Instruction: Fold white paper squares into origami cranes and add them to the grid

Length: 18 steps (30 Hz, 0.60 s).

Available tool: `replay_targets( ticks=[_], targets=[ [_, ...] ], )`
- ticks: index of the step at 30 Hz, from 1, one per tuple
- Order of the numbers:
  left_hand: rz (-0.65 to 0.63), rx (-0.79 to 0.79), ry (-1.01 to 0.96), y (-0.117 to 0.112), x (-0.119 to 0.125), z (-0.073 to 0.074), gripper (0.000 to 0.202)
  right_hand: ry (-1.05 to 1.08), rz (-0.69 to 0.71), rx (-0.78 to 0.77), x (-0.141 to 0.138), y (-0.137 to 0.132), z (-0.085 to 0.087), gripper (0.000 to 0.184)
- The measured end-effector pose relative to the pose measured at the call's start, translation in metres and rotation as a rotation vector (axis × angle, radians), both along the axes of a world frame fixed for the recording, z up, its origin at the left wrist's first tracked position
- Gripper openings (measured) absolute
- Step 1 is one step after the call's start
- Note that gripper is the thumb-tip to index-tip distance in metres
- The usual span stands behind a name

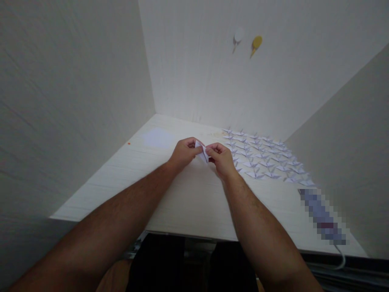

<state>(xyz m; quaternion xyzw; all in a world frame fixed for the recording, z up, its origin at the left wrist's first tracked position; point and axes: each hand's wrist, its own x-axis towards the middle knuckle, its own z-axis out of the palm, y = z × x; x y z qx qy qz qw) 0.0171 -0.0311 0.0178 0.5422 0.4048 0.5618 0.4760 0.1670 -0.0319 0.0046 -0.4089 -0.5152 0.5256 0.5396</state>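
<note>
Between my two hands, above the middle of the white table, is a small folded piece of white paper [200, 151]. My left hand [186, 152] pinches it from the left, thumb on its near face. From the right, my right hand [220, 155] grips its other edge between thumb and fingers. A crease runs slantwise down the paper. To the right of my right hand stand rows of folded white paper cranes [261, 156].
A pale stack of paper [157, 138] lies at the back left, near a tiny orange bit [129, 143]. A blurred-out object [322, 217] with a cable lies at the right. Walls enclose the table [194, 202]; two hooks, white [238, 35] and yellow [257, 42], hang behind.
</note>
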Motion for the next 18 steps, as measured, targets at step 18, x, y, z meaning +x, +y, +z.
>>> replay_targets(
  ticks=[18],
  targets=[
    [0.097,0.006,0.101,-0.0009,-0.0024,0.0044,0.007,-0.012,-0.023,-0.025,-0.0041,0.0002,0.0016,0.024]
  ],
)
